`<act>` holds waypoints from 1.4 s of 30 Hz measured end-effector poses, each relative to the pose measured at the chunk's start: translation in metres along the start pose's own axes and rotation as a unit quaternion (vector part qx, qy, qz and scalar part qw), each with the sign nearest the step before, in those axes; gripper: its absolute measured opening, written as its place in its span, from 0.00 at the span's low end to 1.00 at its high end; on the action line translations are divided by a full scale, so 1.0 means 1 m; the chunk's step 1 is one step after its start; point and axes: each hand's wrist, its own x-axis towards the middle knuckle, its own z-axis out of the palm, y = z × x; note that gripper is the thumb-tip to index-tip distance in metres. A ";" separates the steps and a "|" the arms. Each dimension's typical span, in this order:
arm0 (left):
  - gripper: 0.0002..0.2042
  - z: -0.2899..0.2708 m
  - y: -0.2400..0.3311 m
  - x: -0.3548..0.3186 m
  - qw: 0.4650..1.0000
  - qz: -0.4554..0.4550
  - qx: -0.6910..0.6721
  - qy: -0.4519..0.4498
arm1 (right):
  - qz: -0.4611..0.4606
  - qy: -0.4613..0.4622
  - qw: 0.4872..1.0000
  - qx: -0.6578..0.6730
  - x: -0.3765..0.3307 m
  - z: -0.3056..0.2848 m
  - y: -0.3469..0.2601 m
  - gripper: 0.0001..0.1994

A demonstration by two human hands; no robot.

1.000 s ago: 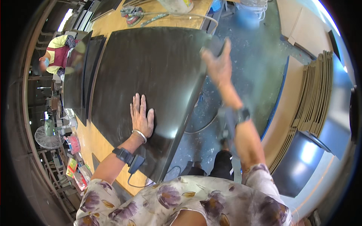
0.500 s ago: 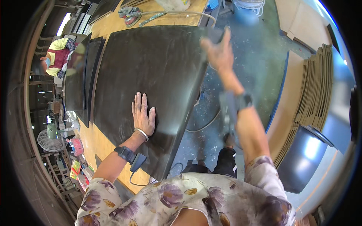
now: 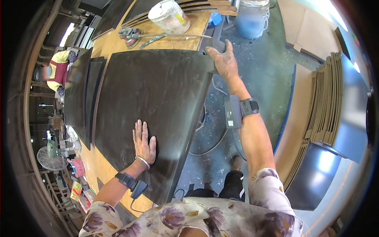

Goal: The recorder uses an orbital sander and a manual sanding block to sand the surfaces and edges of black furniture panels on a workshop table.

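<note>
Here your left hand (image 3: 144, 143) lies flat, grip released, on the dark panel (image 3: 150, 102); your right hand (image 3: 223, 61) clasps the panel's far corner, near the paint bucket (image 3: 169, 16).

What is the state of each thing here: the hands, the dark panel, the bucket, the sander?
left hand: flat, palm down on the panel
right hand: gripping the panel's far corner
dark panel: lying flat on the workbench
white bucket: upright, tilted in the fisheye view
sander: resting unused on the bench
</note>
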 end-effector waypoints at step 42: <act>0.30 0.006 0.010 -0.005 0.996 -0.007 -0.040 0.083 | 0.063 -0.340 0.937 0.050 -0.569 0.023 0.083 0.51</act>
